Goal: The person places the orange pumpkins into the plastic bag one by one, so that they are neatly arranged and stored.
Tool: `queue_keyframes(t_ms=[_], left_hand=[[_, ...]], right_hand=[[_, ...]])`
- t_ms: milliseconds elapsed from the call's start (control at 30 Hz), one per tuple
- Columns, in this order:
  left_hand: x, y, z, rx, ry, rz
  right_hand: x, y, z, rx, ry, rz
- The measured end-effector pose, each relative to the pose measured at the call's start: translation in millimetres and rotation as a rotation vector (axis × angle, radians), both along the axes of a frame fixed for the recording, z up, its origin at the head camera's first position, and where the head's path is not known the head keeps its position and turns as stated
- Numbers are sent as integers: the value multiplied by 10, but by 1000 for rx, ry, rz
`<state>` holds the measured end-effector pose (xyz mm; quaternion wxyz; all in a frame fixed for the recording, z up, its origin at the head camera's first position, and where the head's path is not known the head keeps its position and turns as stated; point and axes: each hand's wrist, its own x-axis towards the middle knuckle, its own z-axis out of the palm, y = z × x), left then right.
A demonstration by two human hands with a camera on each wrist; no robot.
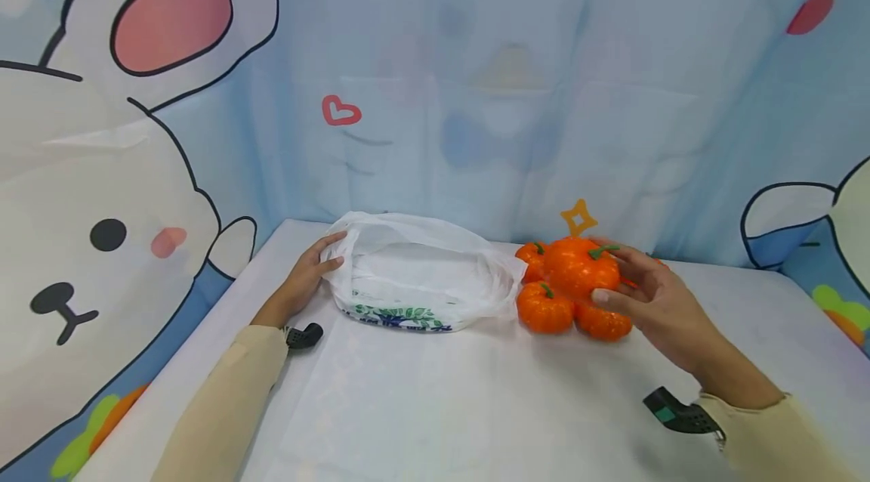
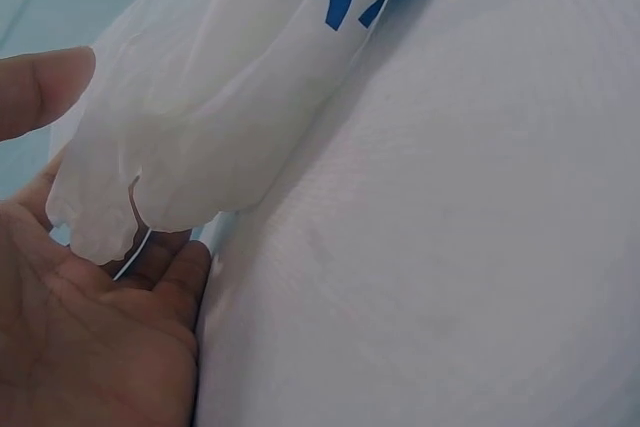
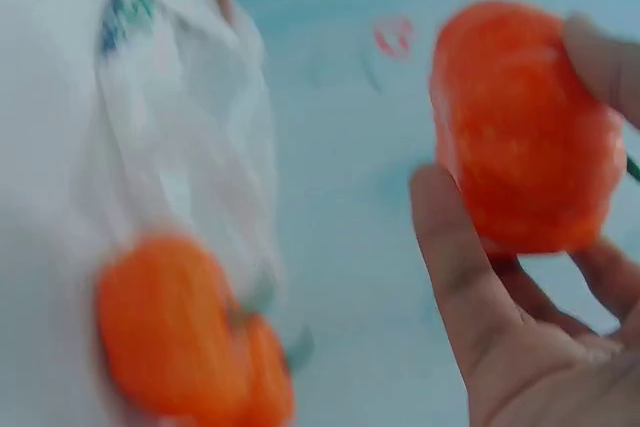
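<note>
Backdrop cloth (image 1: 476, 89) w/ cartoon bear print hangs behind a white table (image 1: 435, 406). On it, left of centre, a white plastic bag (image 1: 421, 282) w/ blue-green print lies slumped, mouth open toward the top. Left hand (image 1: 306, 278) grips the bag's left rim; in the left wrist view thumb & fingers curl round a bunched fold of the film (image 2: 190, 147).

Just right of the bag sits a cluster of small orange pumpkins (image 1: 567, 304) w/ green stems. Right hand (image 1: 652, 301) holds the biggest pumpkin (image 1: 581, 267), at the top of the cluster: thumb under, fingers round the far side, approx half closed. Right wrist view is blurred but shows it cupped in the fingers (image 3: 525, 137), clear of the two below.

Judgement: step in hand = lifting that pumpkin toward the bag. To do it well, pull the rim up & out w/ the left so the mouth gapes, lift straight off w/o nudging the others, and lower inside rather than dropping, since thin film collapses easily.
</note>
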<state>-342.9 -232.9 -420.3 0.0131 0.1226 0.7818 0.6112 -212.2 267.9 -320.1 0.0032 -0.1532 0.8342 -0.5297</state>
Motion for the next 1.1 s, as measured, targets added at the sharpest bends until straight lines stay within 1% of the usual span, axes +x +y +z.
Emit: queue_keyframes(t_ms=[33,100,167,267,400,567,667,733,833,967,1100], left_hand=[[-4,-3,2,-2,-2,-1],[-10,-17,6,-13,-1,-2],[-7,-50,12,-28,-2,7],[4,-95,27,-34,1,17],[3,-114,35,-28,12,18],[-44,-39,1,-16,10,8],[-65,11,-5,-21,-4,20],[-73,35,-6,-22,-8,22],[-79,63,6,-24,-24,20],[-78,58,17,-30,-44,34],[-78,14,9,-27,-40,50]], right_hand=[[-6,-145,21,-2,-6,-5],[-48,-443,29,19,9,-21],[-135,-761,-18,20,17,-27],[-323,-1235,-122,15,28,-17],[-597,-1817,-268,-12,-14,-19],[-911,-2377,-543,-1,-60,-107],[-1053,-2623,-672,8,-93,-155],[-1122,-2746,-726,12,-123,-189],[-1195,-2863,-774,18,-135,-227],[-1278,-2961,-810,15,-123,-240],[-1363,-3048,-819,23,-137,-242]])
